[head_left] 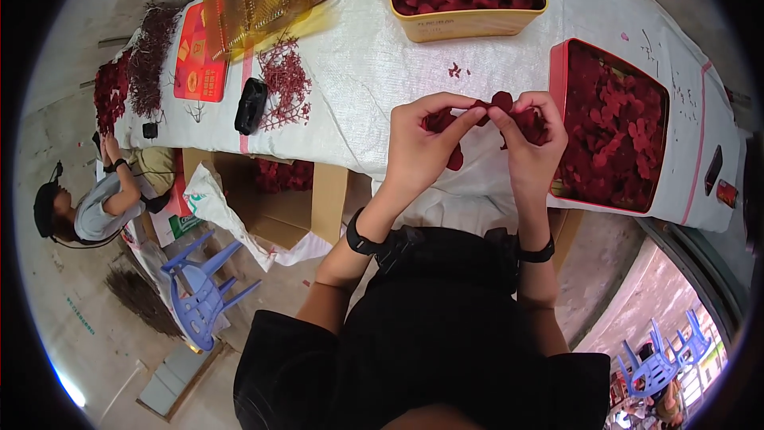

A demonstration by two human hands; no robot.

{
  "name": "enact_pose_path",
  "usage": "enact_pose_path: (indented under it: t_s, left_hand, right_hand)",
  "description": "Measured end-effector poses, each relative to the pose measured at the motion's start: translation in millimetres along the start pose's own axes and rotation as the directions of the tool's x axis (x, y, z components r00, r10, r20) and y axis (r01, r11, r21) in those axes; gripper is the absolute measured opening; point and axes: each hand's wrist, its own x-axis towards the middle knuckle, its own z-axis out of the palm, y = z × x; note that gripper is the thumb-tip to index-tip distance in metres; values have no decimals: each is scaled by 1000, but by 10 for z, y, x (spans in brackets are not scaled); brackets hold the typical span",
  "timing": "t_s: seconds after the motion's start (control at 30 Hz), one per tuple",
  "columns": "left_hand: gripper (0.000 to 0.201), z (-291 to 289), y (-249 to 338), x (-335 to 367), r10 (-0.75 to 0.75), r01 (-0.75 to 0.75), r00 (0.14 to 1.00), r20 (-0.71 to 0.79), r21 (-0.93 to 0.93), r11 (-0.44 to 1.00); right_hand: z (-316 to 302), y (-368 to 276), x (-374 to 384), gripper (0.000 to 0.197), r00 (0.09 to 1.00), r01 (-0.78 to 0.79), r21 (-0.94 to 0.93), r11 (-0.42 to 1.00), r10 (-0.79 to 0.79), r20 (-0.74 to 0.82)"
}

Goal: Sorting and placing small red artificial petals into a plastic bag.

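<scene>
Dark red petals (501,102) are at centre frame, up in your hands over the white sheet (346,91). Matte, thin, round-lobed, several in a loose bunch; one lobe stands up between your fingertips, another hangs below your left hand (422,143). Grip: left thumb and index pinched on the bunch, remaining fingers curled. Your right hand (535,139) pinches too, thumb and index meeting the left's, with more red petals inside the curl. Can't tell how many layers sit in the pinch.

Edges: red-rimmed tin (559,76), right of centre, filled with red pieces, its left wall just beside your right hand; can't tell if they touch. Yellow tin (469,28) at upper centre, its front wall well apart from your knuckles. Room: white sheet shows left of your left hand as far as the red stems (285,84) at upper left. Cardboard box (330,195) sits lower left, below the sheet's edge.
</scene>
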Motion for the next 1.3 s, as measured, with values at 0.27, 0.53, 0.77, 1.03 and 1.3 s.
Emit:
enact_pose_path:
  t_s: [0.27,0.53,0.77,1.03,1.3]
  left_hand:
    - [12,-192,-186,-58,-143,146,989,33,-159,976]
    - [21,-280,-281,43,-115,52,986,-125,-419,907]
    - [19,-219,-63,-92,25,-100,940,-341,-203,974]
    - [21,-365,-151,13,-63,-38,958,-279,-340,940]
    - [19,-656,-157,-44,-342,395,911,230,-247,885]
  right_hand:
    - [60,-172,-112,14,962,-265,151,952,249,115]
    - [144,-337,-221,16,904,-273,-16,962,262,337]
    - [296,-356,-356,11,906,73,-349,934,84,415]
    - [224,-377,-271,8,903,-277,-85,957,290,316]
    - [57,-242,-168,8,891,-287,-60,956,289,349]
